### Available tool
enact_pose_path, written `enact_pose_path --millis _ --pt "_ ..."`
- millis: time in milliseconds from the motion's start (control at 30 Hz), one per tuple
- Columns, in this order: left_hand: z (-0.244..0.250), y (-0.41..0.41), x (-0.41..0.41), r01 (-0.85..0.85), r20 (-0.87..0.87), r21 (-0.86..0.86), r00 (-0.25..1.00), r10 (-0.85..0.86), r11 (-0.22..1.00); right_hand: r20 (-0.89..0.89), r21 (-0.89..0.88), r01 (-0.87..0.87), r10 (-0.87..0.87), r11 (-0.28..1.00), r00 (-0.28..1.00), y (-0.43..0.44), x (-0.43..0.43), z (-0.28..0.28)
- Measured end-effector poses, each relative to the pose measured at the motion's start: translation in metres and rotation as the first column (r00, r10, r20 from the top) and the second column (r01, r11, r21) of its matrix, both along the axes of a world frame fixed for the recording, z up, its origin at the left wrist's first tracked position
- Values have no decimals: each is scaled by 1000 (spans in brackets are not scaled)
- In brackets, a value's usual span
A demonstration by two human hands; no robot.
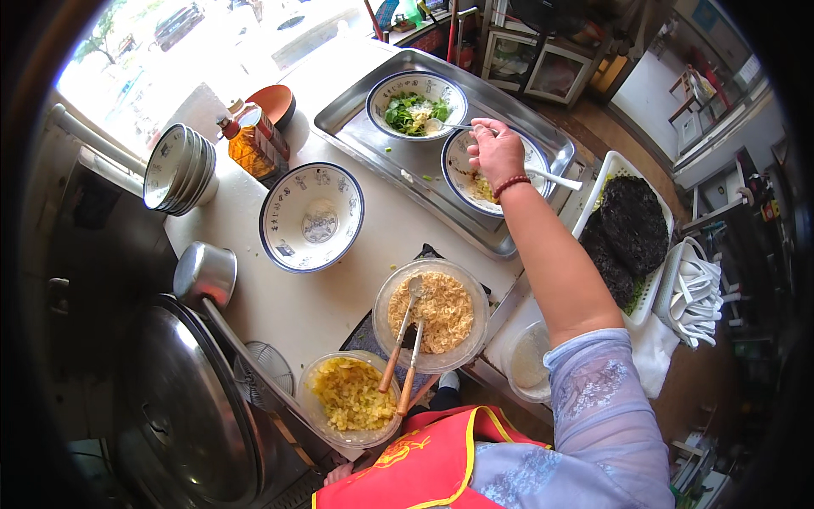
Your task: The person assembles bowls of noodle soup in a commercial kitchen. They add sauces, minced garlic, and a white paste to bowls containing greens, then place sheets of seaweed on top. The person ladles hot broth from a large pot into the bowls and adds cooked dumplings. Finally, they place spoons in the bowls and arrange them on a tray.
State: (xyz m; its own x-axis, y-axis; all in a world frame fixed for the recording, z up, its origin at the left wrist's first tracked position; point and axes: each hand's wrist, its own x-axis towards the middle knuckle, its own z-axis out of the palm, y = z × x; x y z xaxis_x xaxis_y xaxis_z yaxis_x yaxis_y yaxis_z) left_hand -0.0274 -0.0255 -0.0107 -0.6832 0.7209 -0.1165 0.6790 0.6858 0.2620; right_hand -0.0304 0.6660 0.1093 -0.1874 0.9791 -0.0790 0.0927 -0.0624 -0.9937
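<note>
My right hand (499, 153) holds the handle of a metal spoon (445, 125), its tip over the rim side of a patterned bowl (376, 118) of chopped greens. Under my wrist is a second patterned bowl (455, 184) holding yellow bits, dark sauce and a white spoon (559, 180). Both bowls stand on a steel tray (407, 172). My left hand (338, 473) shows only in part at the bottom, beside the red apron (407, 464); its fingers cannot be judged. Nearer stand a tub of dried shrimp-like flakes (458, 312) with two wooden-handled spoons and a tub of chopped yellow pickles (350, 394).
On the counter (254, 305) are an empty patterned bowl (311, 216), stacked bowls (178, 168), an oil bottle (251, 146) and a ladle (206, 273). A large lidded pot (184, 394) stands left. A basket of seaweed (633, 223) and white spoons (693, 292) lie right.
</note>
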Motion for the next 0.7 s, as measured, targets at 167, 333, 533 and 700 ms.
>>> enact_pose_path --millis 167,333,533,700 --pt "-1 1 -2 -1 2 -7 1000 1 1000 136 638 -2 -109 770 985 -1 20 -9" --pt "-4 -2 -2 -2 3 -13 1000 3 1000 -148 214 108 -77 971 986 -37 75 28" --pt "-6 1 -8 25 5 -13 1000 -25 1000 -122 -36 90 -94 995 988 -62 126 0" --pt "-3 -3 -3 18 -8 -16 1000 -18 1000 -147 -56 42 -49 998 988 -68 120 -9"
